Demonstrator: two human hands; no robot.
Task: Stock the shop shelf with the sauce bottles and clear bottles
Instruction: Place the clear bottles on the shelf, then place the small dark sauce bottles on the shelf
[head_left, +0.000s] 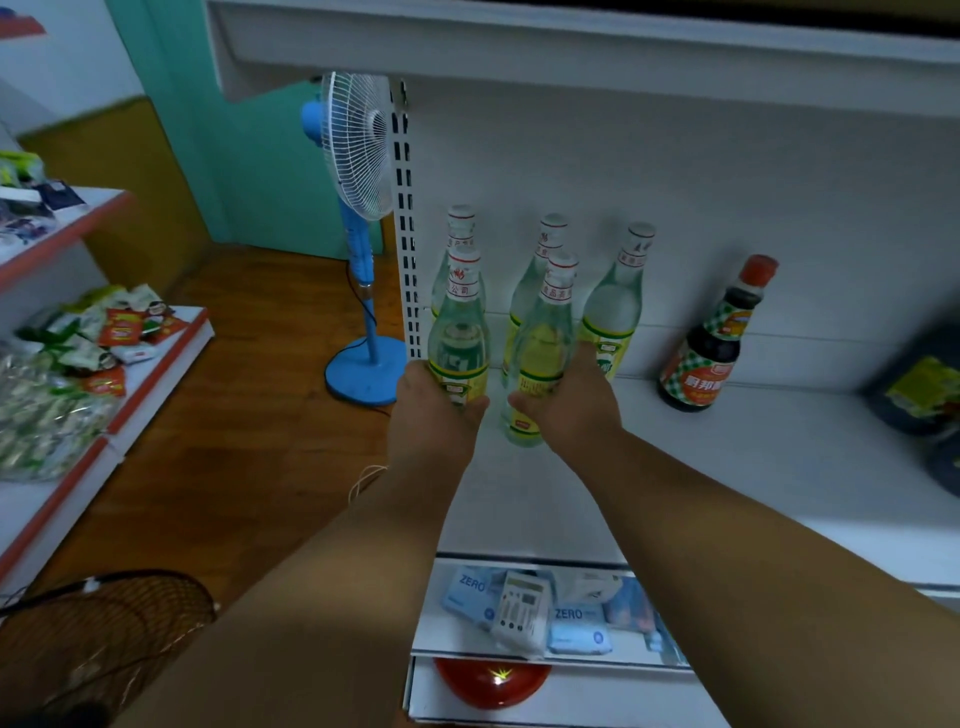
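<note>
White shop shelf (727, 447) — each hand grips a clear bottle at its left end: left hand (434, 402) wraps one (458, 332), right hand (566, 400) another (543, 343). Three more stand behind; a dark sauce bottle (714, 348) stands apart, rightward.

On the shelf (779, 457), mid-frame, three clear bottles (615, 306) stand at the back. Before them each hand holds another. The sauce bottle (711, 343) stands right of them; a fan (358, 208) stands left of the shelf.

dark packets (919, 395) blurred, cut off right
</note>
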